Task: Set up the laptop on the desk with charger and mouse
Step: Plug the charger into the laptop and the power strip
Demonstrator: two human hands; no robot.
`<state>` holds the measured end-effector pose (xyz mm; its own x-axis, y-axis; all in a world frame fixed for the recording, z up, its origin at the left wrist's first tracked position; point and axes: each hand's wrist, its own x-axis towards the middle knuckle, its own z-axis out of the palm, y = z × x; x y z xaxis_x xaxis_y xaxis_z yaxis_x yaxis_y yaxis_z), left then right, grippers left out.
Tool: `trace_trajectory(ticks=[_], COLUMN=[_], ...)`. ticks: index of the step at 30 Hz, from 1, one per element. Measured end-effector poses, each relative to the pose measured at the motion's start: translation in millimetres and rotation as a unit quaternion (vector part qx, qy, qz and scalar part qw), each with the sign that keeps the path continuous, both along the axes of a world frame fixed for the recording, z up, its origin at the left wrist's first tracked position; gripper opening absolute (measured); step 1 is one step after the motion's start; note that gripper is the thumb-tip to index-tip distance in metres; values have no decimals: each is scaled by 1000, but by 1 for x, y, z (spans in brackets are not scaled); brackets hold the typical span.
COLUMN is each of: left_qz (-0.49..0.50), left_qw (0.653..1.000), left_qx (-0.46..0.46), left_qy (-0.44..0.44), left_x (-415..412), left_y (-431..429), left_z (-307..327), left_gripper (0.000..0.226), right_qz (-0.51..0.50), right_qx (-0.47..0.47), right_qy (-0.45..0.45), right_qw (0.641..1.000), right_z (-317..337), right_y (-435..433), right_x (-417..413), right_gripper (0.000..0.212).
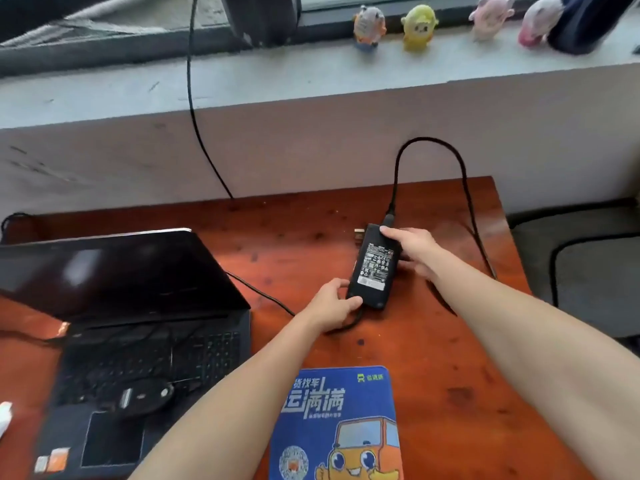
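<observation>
1. Bright, diffuse daylight from window at top; shadows short, soft-edged.
2. Pale glare patches on dark laptop screen; mild sheen on desk.
3. Overall softness; figurines and mouse blurred.
4. Wide-angle bowing toward edges.

laptop: open, dark screen, left on surface
charger: black brick, label up, centre
mouse: black, on laptop keyboard

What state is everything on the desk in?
Black laptop: lid open, screen dark.
Black computer mouse: lying on the laptop's keyboard.
Black rectangular charger brick: label up.
Blue printed mouse pad: flat, nothing on it.
Left hand: grips the brick's near end.
Right hand: grips its far end.
</observation>
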<state>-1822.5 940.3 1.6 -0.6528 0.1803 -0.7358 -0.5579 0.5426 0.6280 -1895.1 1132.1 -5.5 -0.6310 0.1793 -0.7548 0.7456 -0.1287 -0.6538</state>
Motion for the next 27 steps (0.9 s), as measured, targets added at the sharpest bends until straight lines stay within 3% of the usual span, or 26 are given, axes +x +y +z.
trace_trajectory(ticks=[4,7,12,15,21,27], left_qz=[63,80,-47,-71,-178,-228], left_qw=[996,996,971,961,925,891], left_qx=[34,35,-157,-208,-310,-355], left_qy=[-55,-6,175,171,124,167], left_x=[6,1,-25,-34,-35,-32], left_y=[-17,-32,-65,-84,-99,-96], left_z=[4,13,34,37,17,-9], left_gripper=[45,46,46,49,48,50], right_qz=[71,-4,-200,-268,-282,-292], right_qx=[-16,-25,-103,-120,-115,-129], right_qy=[-18,-4,37,47,14,-16], right_qw=[997,1000,974,955,952,947], right_z=[8,20,36,41,24,9], right_y=[6,2,-11,-29,-81,-132], right_x=[0,-6,-29,-43,-49,-67], right_gripper=[37,33,45,49,37,52])
